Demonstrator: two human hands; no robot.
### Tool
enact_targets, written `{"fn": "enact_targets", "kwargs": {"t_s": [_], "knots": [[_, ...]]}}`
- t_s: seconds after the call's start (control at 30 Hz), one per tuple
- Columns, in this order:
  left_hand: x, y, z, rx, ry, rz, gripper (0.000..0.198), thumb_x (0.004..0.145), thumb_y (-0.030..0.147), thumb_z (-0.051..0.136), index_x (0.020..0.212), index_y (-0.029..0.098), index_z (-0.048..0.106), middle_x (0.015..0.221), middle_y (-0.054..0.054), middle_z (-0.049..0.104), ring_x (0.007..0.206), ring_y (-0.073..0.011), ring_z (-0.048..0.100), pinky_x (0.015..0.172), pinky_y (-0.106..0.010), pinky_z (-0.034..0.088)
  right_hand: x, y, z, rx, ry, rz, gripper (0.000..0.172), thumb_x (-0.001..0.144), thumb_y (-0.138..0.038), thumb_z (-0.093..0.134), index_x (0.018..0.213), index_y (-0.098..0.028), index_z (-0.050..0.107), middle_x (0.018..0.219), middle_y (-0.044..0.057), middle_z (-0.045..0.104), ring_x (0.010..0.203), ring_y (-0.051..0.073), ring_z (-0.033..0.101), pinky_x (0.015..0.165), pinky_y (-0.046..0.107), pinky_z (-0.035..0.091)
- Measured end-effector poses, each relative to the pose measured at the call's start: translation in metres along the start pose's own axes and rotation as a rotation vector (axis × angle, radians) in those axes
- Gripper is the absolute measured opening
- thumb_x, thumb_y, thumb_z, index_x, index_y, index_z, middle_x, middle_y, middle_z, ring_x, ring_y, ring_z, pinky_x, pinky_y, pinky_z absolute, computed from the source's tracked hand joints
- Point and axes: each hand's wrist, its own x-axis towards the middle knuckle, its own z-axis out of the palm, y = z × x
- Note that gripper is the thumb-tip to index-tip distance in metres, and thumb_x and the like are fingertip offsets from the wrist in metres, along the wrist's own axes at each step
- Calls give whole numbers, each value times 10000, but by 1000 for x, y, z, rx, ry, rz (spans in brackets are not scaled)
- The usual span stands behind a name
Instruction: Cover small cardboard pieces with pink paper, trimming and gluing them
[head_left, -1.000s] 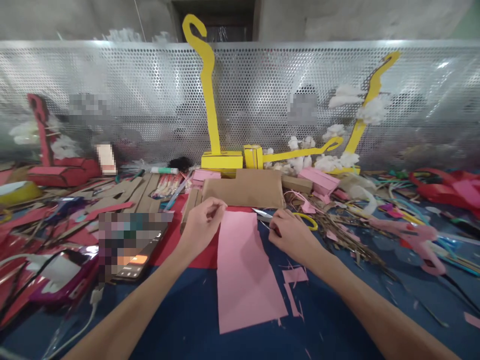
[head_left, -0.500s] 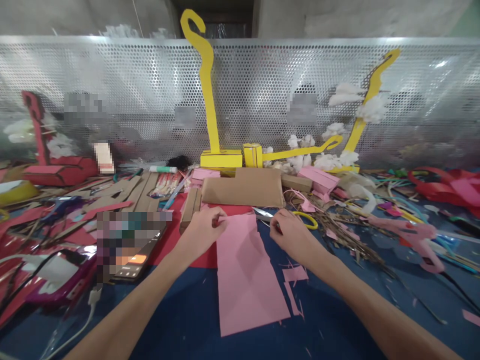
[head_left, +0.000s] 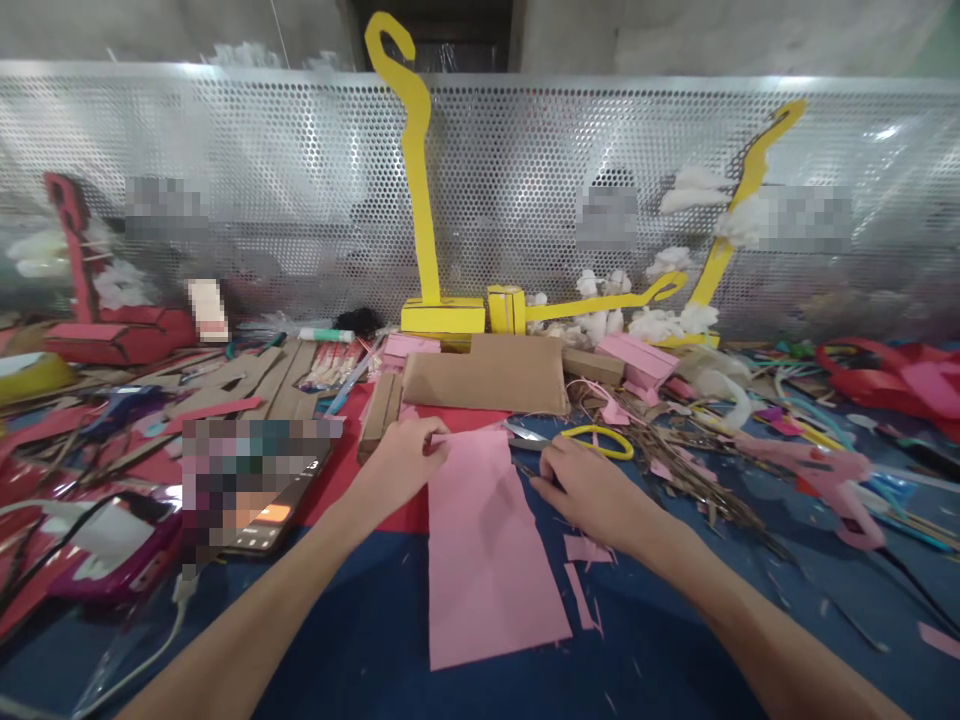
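The pink sheet (head_left: 491,560) lies between your 2 hands and extends toward you. Brown cardboard (head_left: 487,378) sits just beyond them. Your left hand (head_left: 409,455), nearly closed, pinches the sheet's far left corner. Your right hand (head_left: 592,490) is half curled; I cannot tell whether it grips the scissors (head_left: 529,434) beside it. Pink scraps (head_left: 587,548) lie on its near side.
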Motion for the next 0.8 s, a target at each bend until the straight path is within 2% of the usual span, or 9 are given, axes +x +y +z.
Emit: {"fn": "enact_targets", "kwargs": {"t_s": [0.13,0.3,0.5,0.67,0.8], "knots": [[0,0,0,28,14,-25,162,881,242,549,783,205,672,753,-32,669,674,-177,596,651,-298,377,-1,-1,-2,66,-6,16,193,998,-155,509,821,-179,583,969,83,654,892,200,628,772,297,413],[0,-2,1,50,47,-38,125,860,224,565,770,216,652,675,-4,652,629,-165,596,608,-282,355,-4,-1,-1,3,2,104,91,987,-241,584,951,-160,605,1019,110,666,870,224,648,715,308,407],[0,0,0,66,81,-45,129,864,219,566,791,218,673,704,-11,679,628,-166,609,592,-274,352,-9,-12,-2,-138,-39,99,157,989,-149,498,1052,-102,634,1093,191,678,1034,302,662,810,358,423],[-1,-1,-1,73,77,-59,119,867,236,572,797,220,666,706,-7,672,632,-165,611,600,-276,362,-13,-7,-9,1,-79,16,137,940,-108,494,888,-171,603,995,94,683,842,199,634,687,298,378],[-1,1,-3,81,89,-68,123,875,266,575,791,227,655,728,-4,683,669,-172,625,618,-279,371,-13,2,-11,74,-9,22,43,927,-149,548,926,-185,572,963,75,663,788,183,594,655,285,337]]}}
